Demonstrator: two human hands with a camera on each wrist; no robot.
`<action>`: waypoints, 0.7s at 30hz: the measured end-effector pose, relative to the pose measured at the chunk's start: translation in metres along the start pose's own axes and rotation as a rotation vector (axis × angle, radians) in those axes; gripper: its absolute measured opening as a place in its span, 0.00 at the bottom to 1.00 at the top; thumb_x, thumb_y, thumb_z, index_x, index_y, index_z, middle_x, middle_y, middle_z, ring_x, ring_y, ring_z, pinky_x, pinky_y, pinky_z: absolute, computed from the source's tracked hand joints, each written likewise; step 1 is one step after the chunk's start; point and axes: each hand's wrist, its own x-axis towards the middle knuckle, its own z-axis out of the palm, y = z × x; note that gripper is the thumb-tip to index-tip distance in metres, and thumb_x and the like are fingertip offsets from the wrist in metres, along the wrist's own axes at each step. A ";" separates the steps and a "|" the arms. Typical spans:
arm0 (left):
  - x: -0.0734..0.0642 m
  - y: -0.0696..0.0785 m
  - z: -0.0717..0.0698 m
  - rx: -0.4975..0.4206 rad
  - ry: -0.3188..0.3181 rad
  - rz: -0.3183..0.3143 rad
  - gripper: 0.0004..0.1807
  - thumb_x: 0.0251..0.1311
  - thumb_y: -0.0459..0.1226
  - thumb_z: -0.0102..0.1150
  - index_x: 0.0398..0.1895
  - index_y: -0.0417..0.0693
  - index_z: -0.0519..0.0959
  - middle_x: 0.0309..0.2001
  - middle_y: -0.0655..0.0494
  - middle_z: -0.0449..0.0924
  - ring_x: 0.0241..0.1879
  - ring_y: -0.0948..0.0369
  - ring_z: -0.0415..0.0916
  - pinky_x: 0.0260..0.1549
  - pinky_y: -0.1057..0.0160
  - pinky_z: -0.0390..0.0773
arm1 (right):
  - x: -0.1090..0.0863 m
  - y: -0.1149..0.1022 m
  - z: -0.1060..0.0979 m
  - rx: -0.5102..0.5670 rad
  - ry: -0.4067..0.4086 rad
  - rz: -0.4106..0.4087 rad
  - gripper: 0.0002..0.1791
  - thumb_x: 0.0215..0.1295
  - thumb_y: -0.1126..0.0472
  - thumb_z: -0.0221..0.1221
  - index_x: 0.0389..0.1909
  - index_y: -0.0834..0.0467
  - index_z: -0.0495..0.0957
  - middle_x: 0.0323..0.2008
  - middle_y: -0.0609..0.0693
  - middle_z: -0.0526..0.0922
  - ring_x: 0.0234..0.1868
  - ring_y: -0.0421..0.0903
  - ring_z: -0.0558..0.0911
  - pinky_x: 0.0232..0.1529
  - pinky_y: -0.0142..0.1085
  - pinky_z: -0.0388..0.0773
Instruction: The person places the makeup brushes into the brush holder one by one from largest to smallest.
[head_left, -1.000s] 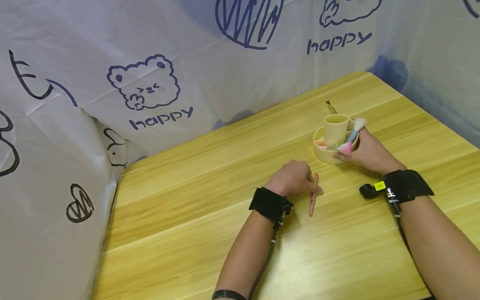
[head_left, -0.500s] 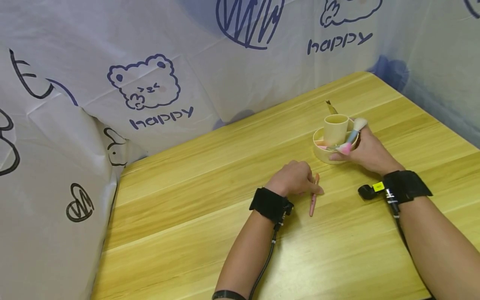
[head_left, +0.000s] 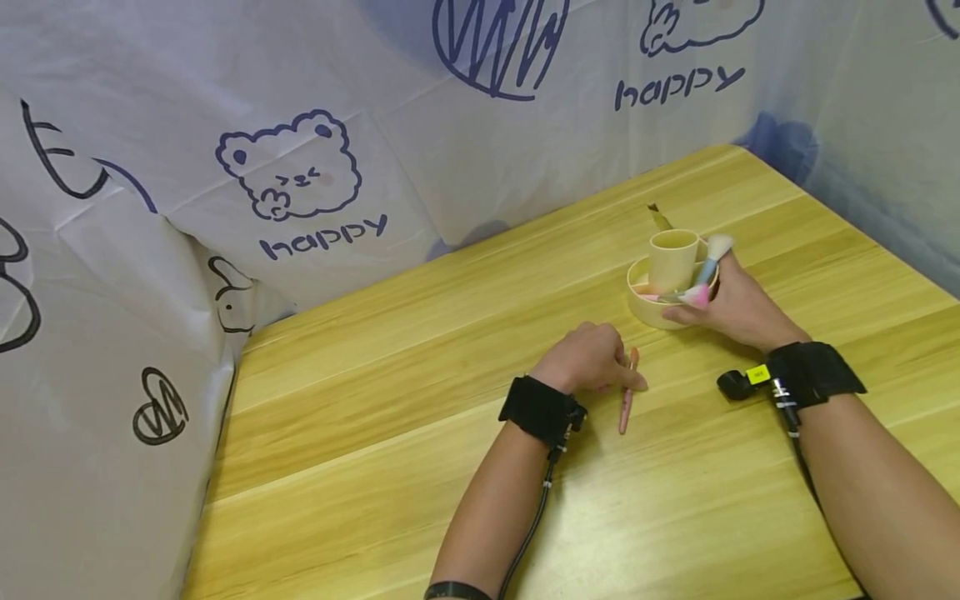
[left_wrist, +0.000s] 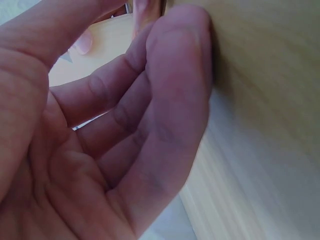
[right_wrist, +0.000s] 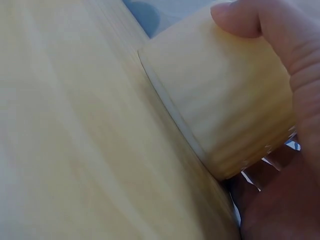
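My left hand (head_left: 585, 358) is low over the table, with thumb and forefinger pinching a slim pink makeup brush (head_left: 626, 408) with an orange tip. In the left wrist view its other fingers (left_wrist: 175, 100) are curled, close to the wood. My right hand (head_left: 742, 304) grips a cream round organizer (head_left: 651, 313) from its right side. The thumb (right_wrist: 237, 17) presses the organizer's wall, with the fingers around the other side. From its middle rises a cream cup (head_left: 671, 262). Inside the organizer are a blue-handled brush (head_left: 707, 271) with white bristles and a pink-tipped brush (head_left: 697, 296).
Behind the cup shows a yellowish brush (head_left: 660, 219) with a dark tip. The wood-grain table (head_left: 360, 433) ends at a white sheet (head_left: 405, 167) with bear drawings at the back and left. Cables run from both wrist cameras along the forearms.
Inside the organizer the pink-tipped brush has shifted slightly right, and the dark-tipped brush leans slightly more left. The right thumb has slid a little left on the wall. The left hand has stayed put.
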 end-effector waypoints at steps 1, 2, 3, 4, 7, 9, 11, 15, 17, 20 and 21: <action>0.000 0.000 0.000 -0.001 0.000 -0.001 0.23 0.62 0.51 0.72 0.15 0.47 0.83 0.09 0.63 0.69 0.10 0.70 0.67 0.12 0.74 0.59 | 0.000 0.000 0.000 0.005 -0.006 0.000 0.62 0.58 0.52 0.76 0.82 0.52 0.42 0.72 0.66 0.64 0.72 0.62 0.67 0.75 0.64 0.58; 0.000 0.000 0.001 0.001 0.000 -0.001 0.23 0.62 0.51 0.72 0.15 0.47 0.83 0.09 0.63 0.69 0.10 0.70 0.67 0.12 0.74 0.59 | 0.000 0.001 0.000 0.008 -0.010 0.001 0.62 0.58 0.52 0.76 0.82 0.52 0.41 0.73 0.66 0.63 0.72 0.62 0.66 0.76 0.64 0.57; 0.000 0.000 0.001 -0.002 0.001 -0.003 0.23 0.62 0.51 0.72 0.15 0.46 0.83 0.09 0.63 0.69 0.10 0.70 0.67 0.12 0.74 0.59 | 0.000 0.001 0.000 0.008 -0.013 -0.002 0.62 0.58 0.52 0.76 0.82 0.52 0.41 0.74 0.66 0.63 0.73 0.63 0.65 0.76 0.64 0.56; 0.000 0.000 0.001 -0.003 0.002 -0.004 0.23 0.62 0.51 0.72 0.15 0.46 0.83 0.09 0.63 0.70 0.10 0.70 0.67 0.12 0.74 0.59 | 0.000 0.001 -0.001 0.008 -0.015 -0.003 0.62 0.58 0.53 0.76 0.82 0.51 0.41 0.74 0.66 0.62 0.73 0.63 0.65 0.76 0.64 0.56; 0.000 0.000 0.001 -0.004 0.002 -0.006 0.23 0.61 0.51 0.72 0.15 0.47 0.84 0.10 0.62 0.71 0.10 0.70 0.67 0.11 0.74 0.59 | -0.001 0.001 -0.001 0.015 -0.019 -0.010 0.61 0.59 0.55 0.75 0.82 0.51 0.41 0.74 0.66 0.62 0.74 0.62 0.64 0.76 0.64 0.56; 0.000 0.000 0.001 -0.001 0.002 -0.005 0.23 0.61 0.51 0.72 0.15 0.47 0.84 0.10 0.61 0.72 0.10 0.70 0.66 0.11 0.74 0.58 | -0.001 0.000 -0.001 0.017 -0.021 -0.016 0.61 0.59 0.55 0.75 0.82 0.51 0.42 0.74 0.65 0.62 0.74 0.62 0.65 0.76 0.63 0.56; 0.000 0.000 0.001 0.002 0.001 -0.004 0.23 0.62 0.51 0.72 0.15 0.47 0.84 0.11 0.60 0.73 0.10 0.70 0.66 0.12 0.74 0.58 | -0.001 0.000 -0.001 0.014 -0.023 -0.018 0.61 0.59 0.55 0.75 0.82 0.51 0.41 0.75 0.66 0.62 0.74 0.62 0.64 0.76 0.64 0.55; 0.001 0.000 0.001 0.008 -0.003 -0.002 0.23 0.62 0.52 0.72 0.16 0.47 0.84 0.11 0.60 0.73 0.10 0.70 0.67 0.12 0.74 0.58 | -0.002 -0.002 -0.001 0.006 -0.029 -0.013 0.61 0.60 0.53 0.74 0.82 0.51 0.40 0.75 0.67 0.61 0.76 0.64 0.62 0.77 0.65 0.54; 0.000 0.000 0.001 0.008 -0.003 -0.002 0.23 0.62 0.52 0.72 0.16 0.47 0.84 0.11 0.60 0.73 0.10 0.70 0.66 0.12 0.74 0.58 | -0.003 -0.003 -0.001 0.017 -0.025 -0.015 0.61 0.59 0.53 0.75 0.82 0.49 0.41 0.74 0.65 0.62 0.75 0.62 0.64 0.76 0.64 0.56; 0.000 0.000 0.000 0.005 -0.003 -0.004 0.23 0.62 0.51 0.72 0.16 0.47 0.84 0.11 0.60 0.73 0.10 0.70 0.66 0.11 0.74 0.58 | -0.003 -0.004 0.000 0.033 -0.014 -0.023 0.62 0.56 0.53 0.77 0.82 0.46 0.43 0.72 0.62 0.65 0.72 0.60 0.66 0.75 0.62 0.58; 0.000 0.000 0.000 0.005 -0.002 -0.004 0.23 0.62 0.51 0.72 0.16 0.47 0.84 0.11 0.59 0.74 0.10 0.70 0.66 0.11 0.74 0.58 | -0.003 -0.004 0.001 0.036 -0.010 -0.023 0.62 0.55 0.52 0.78 0.81 0.46 0.43 0.71 0.62 0.66 0.72 0.59 0.67 0.75 0.62 0.58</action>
